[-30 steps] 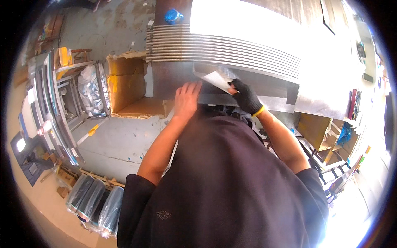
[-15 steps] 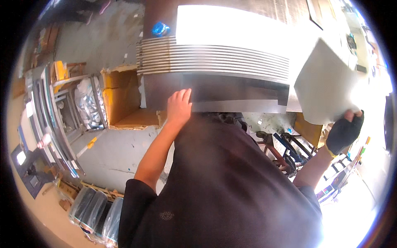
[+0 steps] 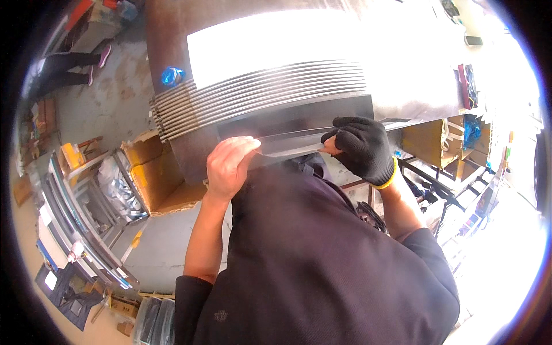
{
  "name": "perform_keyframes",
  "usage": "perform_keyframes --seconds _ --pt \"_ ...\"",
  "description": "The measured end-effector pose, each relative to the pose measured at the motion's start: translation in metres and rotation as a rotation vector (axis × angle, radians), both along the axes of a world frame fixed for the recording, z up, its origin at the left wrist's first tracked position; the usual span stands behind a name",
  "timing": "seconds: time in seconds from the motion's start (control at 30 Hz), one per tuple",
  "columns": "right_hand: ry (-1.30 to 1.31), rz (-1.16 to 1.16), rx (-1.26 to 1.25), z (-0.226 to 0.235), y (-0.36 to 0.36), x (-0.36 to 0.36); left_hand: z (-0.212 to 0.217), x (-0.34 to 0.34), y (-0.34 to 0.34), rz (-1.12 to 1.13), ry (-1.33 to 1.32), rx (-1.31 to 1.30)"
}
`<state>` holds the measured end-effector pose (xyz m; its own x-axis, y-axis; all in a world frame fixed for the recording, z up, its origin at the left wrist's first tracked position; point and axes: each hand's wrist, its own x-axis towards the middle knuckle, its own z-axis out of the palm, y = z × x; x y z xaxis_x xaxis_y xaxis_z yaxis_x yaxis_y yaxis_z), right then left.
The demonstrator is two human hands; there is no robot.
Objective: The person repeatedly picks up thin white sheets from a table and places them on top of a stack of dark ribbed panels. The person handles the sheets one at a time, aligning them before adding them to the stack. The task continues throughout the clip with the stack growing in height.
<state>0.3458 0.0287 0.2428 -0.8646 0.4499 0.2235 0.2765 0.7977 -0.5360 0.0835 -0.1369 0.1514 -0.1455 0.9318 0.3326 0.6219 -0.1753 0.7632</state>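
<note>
At the near edge of the dark table (image 3: 190, 158), my bare left hand (image 3: 230, 164) pinches the left end of a thin, greyish, see-through-looking strip (image 3: 292, 145). My right hand (image 3: 365, 149), in a black fingerless-tipped glove with a yellow cuff, grips the strip's right end between thumb and fingers. Seen nearly edge-on, the strip sags a little along its lower edge, and its exact material is hard to make out. Just beyond my hands lies a dark flat panel (image 3: 293, 118). Several slim metal bars (image 3: 264, 92) lie side by side behind it.
A bright white sheet (image 3: 270, 46) covers the table behind the bars, with a blue roll (image 3: 172, 76) by its left corner. Cardboard boxes stand left (image 3: 155, 178) and right (image 3: 425, 141) of the table. Framed panels (image 3: 86, 224) lean at left. Another person's legs (image 3: 69, 69) show far left.
My right hand has come in from the far right to the table's near edge. The large pale sheet it held out there is no longer seen spread. Both hands now hold the strip.
</note>
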Motion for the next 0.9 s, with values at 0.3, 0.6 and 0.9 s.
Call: perform_keyframes --seconds 0.3,0.6,0.9 --pt "-0.254 -0.306 -0.102 -0.038 0.031 0.058 -0.02 0.0 -0.01 0.334 -0.115 -0.017" --pt "-0.337 -0.655 -0.105 -0.146 0.109 0.258 -0.035 -0.014 -0.02 0.39 -0.005 -0.058" --pt "0.229 -0.875 -0.947 -0.163 0.11 0.238 -0.051 -0.022 -0.027 0.544 -0.201 -0.115"
